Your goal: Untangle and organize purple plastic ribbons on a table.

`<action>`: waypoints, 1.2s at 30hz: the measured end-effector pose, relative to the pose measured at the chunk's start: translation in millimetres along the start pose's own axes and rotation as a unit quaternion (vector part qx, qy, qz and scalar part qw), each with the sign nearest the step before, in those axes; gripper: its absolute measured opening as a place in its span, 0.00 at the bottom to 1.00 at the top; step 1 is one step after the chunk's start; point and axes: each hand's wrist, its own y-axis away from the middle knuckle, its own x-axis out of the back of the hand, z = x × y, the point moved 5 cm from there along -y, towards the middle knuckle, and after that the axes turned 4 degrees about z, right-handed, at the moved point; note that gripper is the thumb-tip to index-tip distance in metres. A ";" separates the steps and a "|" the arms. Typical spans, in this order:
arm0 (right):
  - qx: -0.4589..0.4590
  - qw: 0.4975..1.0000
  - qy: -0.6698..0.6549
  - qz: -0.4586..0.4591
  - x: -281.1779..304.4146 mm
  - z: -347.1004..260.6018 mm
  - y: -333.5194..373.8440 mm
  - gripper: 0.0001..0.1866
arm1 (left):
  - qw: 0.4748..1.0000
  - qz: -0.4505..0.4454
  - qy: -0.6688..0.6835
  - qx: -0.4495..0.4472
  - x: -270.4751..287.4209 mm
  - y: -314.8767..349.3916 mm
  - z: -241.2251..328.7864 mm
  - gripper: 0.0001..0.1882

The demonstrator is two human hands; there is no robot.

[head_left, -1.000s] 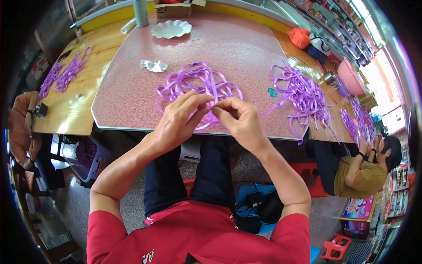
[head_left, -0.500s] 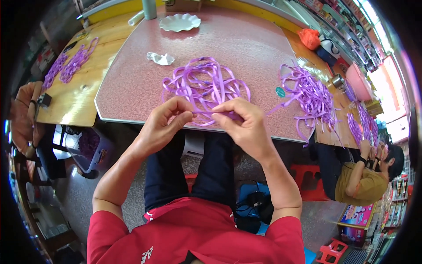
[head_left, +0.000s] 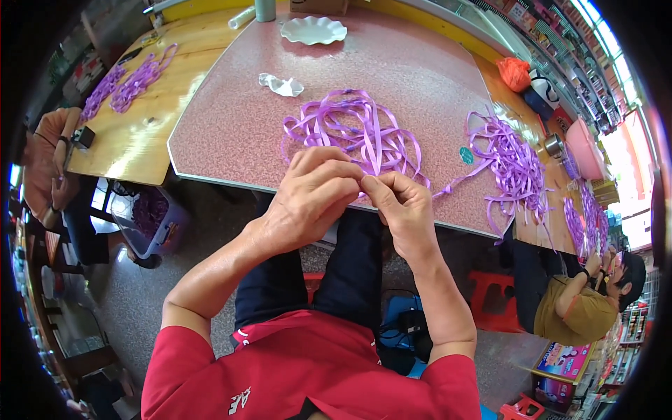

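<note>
A loose tangle of purple ribbon (head_left: 374, 133) lies at the near middle of the pink speckled table (head_left: 238, 133). Over its near edge my two hands meet, fingertips touching. My left hand (head_left: 308, 196) curls its fingers in a pinch at the ribbon. Thumb and forefinger of my right hand (head_left: 404, 206) press together on the same spot; a ribbon runs up from there into the tangle. My fingers hide the pinched part. To the right lies a bigger purple ribbon heap (head_left: 514, 164), with one knotted strand reaching toward my right hand.
A white scalloped dish (head_left: 313, 31) and a crumpled white tissue (head_left: 281, 85) lie farther back. More ribbons (head_left: 143, 80) rest on the wooden table at left, where a person (head_left: 52, 161) sits. Another person (head_left: 584, 297) handles ribbons at right. A bin (head_left: 150, 220) stands below.
My hands, pinching a short stretch of ribbon slightly apart before, have come together. My left hand has turned and moved right to my right fingertips. The whole view has shifted a little.
</note>
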 end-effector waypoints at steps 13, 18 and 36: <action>-0.005 0.992 -0.118 0.051 -10.3 8.3 3.7 0.06 | 1.000 0.004 0.003 0.010 -7.5 9.9 2.4 0.11; 0.075 0.990 -0.106 0.046 -9.3 7.7 5.6 0.02 | 0.898 -0.011 0.341 0.277 -20.9 21.0 -21.1 0.07; 0.389 0.879 0.268 0.062 -9.0 -20.7 8.8 0.10 | 0.708 0.093 0.520 0.469 -43.5 37.0 -23.8 0.11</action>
